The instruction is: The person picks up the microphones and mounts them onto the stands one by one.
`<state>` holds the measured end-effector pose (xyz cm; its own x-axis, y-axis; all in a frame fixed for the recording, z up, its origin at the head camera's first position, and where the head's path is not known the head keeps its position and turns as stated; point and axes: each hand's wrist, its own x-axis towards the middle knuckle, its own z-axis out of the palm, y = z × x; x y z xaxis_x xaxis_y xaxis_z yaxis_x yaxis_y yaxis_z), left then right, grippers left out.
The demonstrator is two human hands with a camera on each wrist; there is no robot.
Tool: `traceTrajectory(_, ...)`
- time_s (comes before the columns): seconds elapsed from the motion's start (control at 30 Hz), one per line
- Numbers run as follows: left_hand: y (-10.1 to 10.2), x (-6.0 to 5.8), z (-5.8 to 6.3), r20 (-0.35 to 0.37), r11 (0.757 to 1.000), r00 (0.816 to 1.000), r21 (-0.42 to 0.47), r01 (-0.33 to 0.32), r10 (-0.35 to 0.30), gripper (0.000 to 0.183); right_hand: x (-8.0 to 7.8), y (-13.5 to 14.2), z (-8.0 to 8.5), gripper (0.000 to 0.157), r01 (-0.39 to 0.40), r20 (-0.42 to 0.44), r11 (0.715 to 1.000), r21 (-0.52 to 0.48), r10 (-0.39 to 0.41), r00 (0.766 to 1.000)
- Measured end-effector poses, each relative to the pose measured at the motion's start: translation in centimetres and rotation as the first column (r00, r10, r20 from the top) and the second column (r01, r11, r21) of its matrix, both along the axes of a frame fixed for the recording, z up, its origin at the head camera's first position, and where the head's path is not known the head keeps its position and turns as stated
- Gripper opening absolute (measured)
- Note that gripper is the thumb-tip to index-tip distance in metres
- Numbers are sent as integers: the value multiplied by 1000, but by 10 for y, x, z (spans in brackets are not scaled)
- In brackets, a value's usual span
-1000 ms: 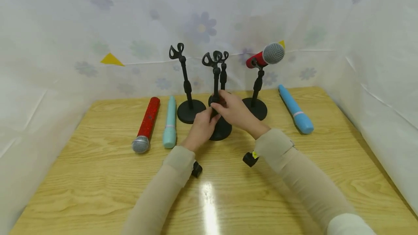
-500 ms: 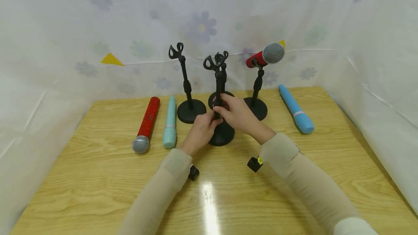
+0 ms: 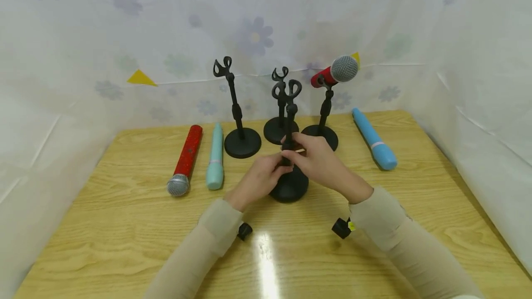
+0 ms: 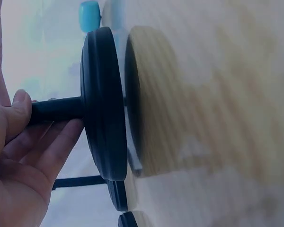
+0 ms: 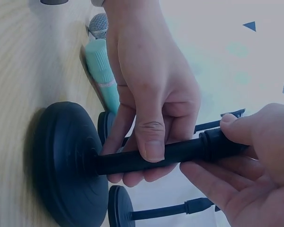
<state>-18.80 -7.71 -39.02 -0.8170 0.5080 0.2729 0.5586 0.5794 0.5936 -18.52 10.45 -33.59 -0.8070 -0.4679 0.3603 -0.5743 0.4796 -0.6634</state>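
Observation:
A black desktop microphone stand (image 3: 289,187) is upright between the hands, its round base low over the table and an empty clip at its top. The left hand (image 3: 259,179) grips the lower pole just above the base (image 4: 104,104). In the left wrist view a narrow gap shows between that base and the tabletop. Higher up, the right hand (image 3: 322,164) pinches the thicker collar (image 5: 220,144) of the pole. Behind stand two more black stands with empty clips, one at left (image 3: 243,142) and one in the middle (image 3: 280,129). Another stand (image 3: 323,135) holds a red microphone (image 3: 334,72).
Left on the wooden table (image 3: 124,225) lie a glittery red microphone (image 3: 185,160) with a silver head and a mint-green toy microphone (image 3: 215,158). A blue toy microphone (image 3: 375,140) lies at right. A flower-patterned curtain (image 3: 174,22) hangs behind.
Both hands have brought the held stand toward the person and slightly right, away from the middle stand behind it. Its clip has turned. The other stands and microphones stay put.

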Motion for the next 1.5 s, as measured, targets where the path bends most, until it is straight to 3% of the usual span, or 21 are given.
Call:
traceTrajectory(0.2, -1, 12, -3, 29, 998, 998, 4, 60, -60, 31, 14, 5, -1, 19, -15, -17, 1000, 13, 15, 1000)
traceTrajectory(0.47, -2, 22, -7, 38, 992, 991, 7, 125, -125, 26, 27, 9, -5, 21, -17, -29, 999, 47, 18, 999)
traceTrajectory(0.73, 0, 28, -2, 138, 991, 982, -3, 131, -129, 24, 34, 15, -6, 22, -43, 19, 998, 56, 42, 999)
traceTrajectory(1.2, 2, 30, -6, 162, 986, 973, 22, 162, -164, 18, 33, 36, -12, 25, -111, 71, 984, 138, 102, 992)
traceTrajectory(1.33, 2, 30, -7, 159, 986, 973, 18, 166, -167, 14, 30, 55, -19, 22, -83, 90, 981, 174, 68, 994)
traceTrajectory(1.5, 3, 29, -8, 165, 987, 973, 21, 159, -161, 14, 23, 79, -25, 19, -3, 45, 978, 211, -7, 999)
